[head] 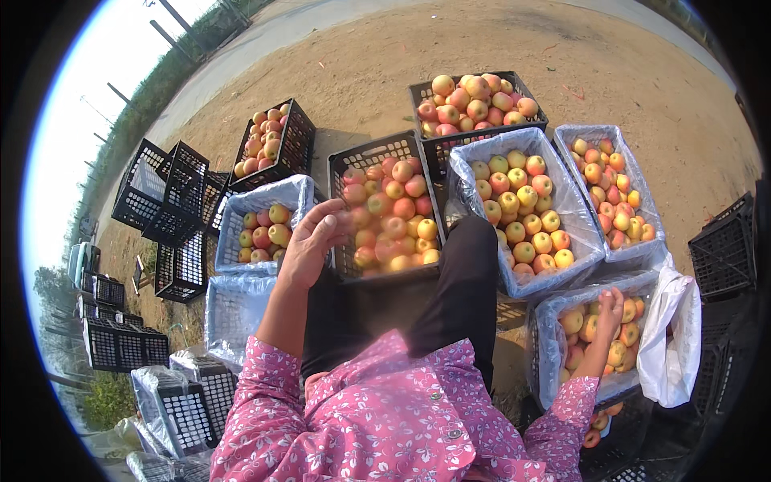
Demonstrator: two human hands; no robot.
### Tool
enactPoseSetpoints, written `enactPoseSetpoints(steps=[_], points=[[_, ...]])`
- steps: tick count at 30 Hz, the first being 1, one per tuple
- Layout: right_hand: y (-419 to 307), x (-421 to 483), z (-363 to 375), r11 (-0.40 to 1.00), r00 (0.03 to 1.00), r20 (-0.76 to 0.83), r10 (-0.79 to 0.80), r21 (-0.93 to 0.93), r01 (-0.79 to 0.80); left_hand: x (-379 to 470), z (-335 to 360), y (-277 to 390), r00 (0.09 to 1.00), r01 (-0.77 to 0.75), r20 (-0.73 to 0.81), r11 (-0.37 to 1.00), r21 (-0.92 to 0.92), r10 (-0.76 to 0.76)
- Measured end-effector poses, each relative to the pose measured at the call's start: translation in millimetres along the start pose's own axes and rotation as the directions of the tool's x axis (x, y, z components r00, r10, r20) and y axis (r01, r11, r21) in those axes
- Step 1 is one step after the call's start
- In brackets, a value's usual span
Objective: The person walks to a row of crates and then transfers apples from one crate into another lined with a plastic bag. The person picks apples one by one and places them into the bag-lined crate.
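My left hand (pixel 314 241) hovers at the left edge of a black plastic crate (pixel 385 144) of red and yellow apples (pixel 394 190); its fingers are apart and nothing shows in it. Out to the right, my right hand (pixel 609 306) is above a crate lined with clear plastic film (pixel 551 385), which holds larger yellow-red apples (pixel 617 352). The right fingers are partly curled, and whether they hold something cannot be made out. A lined crate (pixel 581 223) of yellowish apples (pixel 527 199) stands between the hands, beyond my knee.
More apple crates stand at the back (pixel 536 96), back left (pixel 301 132) and far right (pixel 656 199). A lined crate of apples (pixel 227 241) is at left. Stacked black crates (pixel 181 265) stand farther left. A white bag (pixel 668 355) hangs over the right crate's edge.
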State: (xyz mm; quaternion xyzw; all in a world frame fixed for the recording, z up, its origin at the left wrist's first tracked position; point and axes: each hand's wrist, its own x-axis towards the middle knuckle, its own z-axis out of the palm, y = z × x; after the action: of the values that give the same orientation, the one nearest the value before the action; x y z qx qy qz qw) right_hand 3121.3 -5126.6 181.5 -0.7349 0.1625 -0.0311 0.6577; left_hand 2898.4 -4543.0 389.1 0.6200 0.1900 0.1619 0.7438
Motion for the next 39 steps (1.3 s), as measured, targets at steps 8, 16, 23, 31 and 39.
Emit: enactPoseSetpoints(steps=[8, 16, 23, 31, 39], points=[[-142, -62, 241, 0.917, 0.782, 0.570, -0.252, -0.116, 0.380, 7, -167, -29, 0.915, -0.127, -0.401, 0.978, -0.167, 0.050], [-85, -130, 503, 0.761, 0.480, 0.866, 0.142, -0.406, 0.506, 46, -252, -138, 0.835, 0.075, -0.527, 0.982, -0.173, -0.157], [15, -77, 640, 0.426, 0.573, 0.811, -0.118, -0.480, 0.767, 157, -227, -214, 0.987, -0.092, -0.077, 0.881, 0.464, 0.144], [51, -32, 704, 0.298, 0.510, 0.816, -0.273, -0.432, 0.851, 205, -196, -250, 0.886, -0.440, 0.448, 0.508, 0.740, 0.116], [32, -90, 665, 0.884, 0.564, 0.784, -0.259, -0.041, 0.465, 205, -190, -255, 0.937, -0.348, 0.309, 0.514, 0.784, 0.163]])
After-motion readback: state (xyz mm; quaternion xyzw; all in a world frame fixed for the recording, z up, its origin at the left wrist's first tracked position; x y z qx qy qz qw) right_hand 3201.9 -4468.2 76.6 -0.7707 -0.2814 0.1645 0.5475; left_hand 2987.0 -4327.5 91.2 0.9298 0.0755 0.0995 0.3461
